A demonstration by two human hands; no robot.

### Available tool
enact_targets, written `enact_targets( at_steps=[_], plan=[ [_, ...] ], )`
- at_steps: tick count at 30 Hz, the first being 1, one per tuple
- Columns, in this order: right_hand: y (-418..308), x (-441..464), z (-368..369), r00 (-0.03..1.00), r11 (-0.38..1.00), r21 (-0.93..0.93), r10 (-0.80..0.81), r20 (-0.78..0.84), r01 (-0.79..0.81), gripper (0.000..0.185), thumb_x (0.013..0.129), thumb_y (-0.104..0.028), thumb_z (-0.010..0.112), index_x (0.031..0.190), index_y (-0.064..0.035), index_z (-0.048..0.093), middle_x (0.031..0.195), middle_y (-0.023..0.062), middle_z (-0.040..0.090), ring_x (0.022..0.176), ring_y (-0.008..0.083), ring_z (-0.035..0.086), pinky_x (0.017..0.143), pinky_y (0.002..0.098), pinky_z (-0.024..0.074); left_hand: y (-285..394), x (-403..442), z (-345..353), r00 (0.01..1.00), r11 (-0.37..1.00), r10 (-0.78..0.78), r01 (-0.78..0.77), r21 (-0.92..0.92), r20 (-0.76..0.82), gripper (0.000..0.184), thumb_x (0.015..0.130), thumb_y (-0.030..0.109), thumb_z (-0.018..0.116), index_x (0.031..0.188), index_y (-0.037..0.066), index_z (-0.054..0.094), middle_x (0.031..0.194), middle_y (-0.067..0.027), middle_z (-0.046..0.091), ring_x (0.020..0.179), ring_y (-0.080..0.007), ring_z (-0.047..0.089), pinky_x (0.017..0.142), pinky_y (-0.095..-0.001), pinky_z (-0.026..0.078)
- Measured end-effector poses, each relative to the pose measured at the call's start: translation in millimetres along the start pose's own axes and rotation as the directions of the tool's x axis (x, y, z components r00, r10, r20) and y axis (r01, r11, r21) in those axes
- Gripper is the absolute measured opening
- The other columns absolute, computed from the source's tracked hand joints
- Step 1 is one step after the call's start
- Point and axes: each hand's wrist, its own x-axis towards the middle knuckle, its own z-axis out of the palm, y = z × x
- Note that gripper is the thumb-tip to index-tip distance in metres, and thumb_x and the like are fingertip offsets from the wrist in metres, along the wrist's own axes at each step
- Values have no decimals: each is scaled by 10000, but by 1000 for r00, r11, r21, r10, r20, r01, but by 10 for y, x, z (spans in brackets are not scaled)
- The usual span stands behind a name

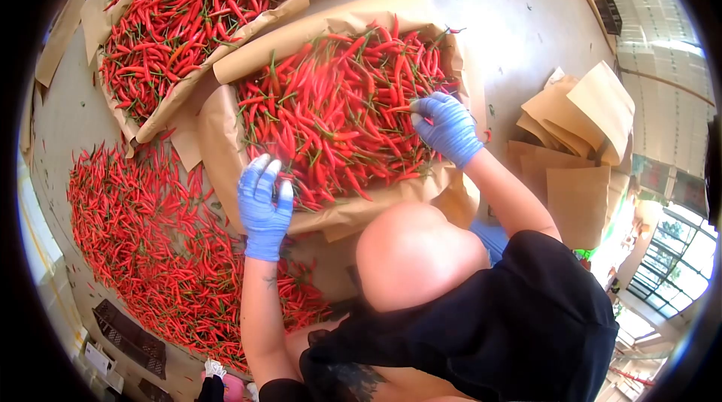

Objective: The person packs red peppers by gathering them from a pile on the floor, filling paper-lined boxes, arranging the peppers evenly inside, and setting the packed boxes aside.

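Observation:
A box lined with brown paper (pixel 342 214) stands in front of me, heaped with red chili peppers (pixel 331 101) that have green stems. My right hand (pixel 450 131), in a blue glove with pale fingertips, is at the right side of the heap. Its thumb and forefinger pinch a chili pepper (pixel 399 109). My left hand (pixel 265 210), gloved the same way, is at the near left corner of the box, over the paper edge. Its fingers are apart and stretched toward the peppers, with no pepper plainly held. Part of the heap looks blurred.
Another paper-lined box of chili peppers (pixel 188 26) stands at the upper left. A large loose pile of chilies (pixel 165 251) covers the floor at left. Brown paper sheets (pixel 579 124) are stacked at right. A dark plastic crate (pixel 129 338) sits at lower left, near another person's pink item (pixel 233 388).

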Motion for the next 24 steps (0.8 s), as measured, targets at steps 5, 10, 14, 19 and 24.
enact_targets(
  at_steps=[5, 10, 14, 19, 24],
  plan=[
    [246, 74, 52, 1000, 993, 119, 8, 12, -10, 177, 761, -132, 620, 933, -107, 652, 767, 114, 582, 735, 292, 585, 681, 380, 480, 237, -24, 54, 993, 995, 87, -90, -40, -77, 241, 740, 80, 606, 980, 58, 599, 976, -107, 604, 895, -286, 575, 849, -396, 445],
    [283, 215, 109, 995, 990, -125, -51, 82, 61, 191, 773, -178, 614, 950, -114, 647, 825, 106, 578, 766, 293, 585, 690, 390, 482, 818, 470, 668, 912, 914, 404, -399, -71, 79, 274, 763, 113, 579, 1034, 73, 578, 1042, -78, 574, 929, -250, 551, 826, -371, 448],
    [270, 295, 29, 969, 954, -280, -39, 243, 109, 177, 779, -220, 599, 914, -114, 644, 845, 105, 556, 796, 292, 580, 712, 393, 485, 963, 731, 1411, 912, 900, 339, -386, 202, 232, 323, 817, 186, 511, 1127, 116, 568, 1069, -55, 569, 964, -218, 536, 803, -386, 433],
    [557, 292, 99, 975, 991, 120, -40, -217, 67, 82, 814, -105, 611, 894, -90, 618, 768, 60, 530, 702, 215, 564, 641, 331, 476, 830, 737, 1365, 871, 882, 305, -411, 230, 385, 252, 810, 196, 495, 1033, 156, 606, 873, -31, 567, 889, -210, 537, 728, -379, 422],
    [269, 178, -246, 934, 559, 770, 335, 127, -306, 102, 891, -96, 524, 974, -56, 568, 739, 4, 537, 654, 59, 493, 613, 229, 463, 686, 499, 1167, 825, 848, 351, -481, 223, 443, 298, 805, 192, 491, 1077, 142, 600, 1159, -56, 554, 1067, -255, 492, 914, -414, 370]
  ],
)
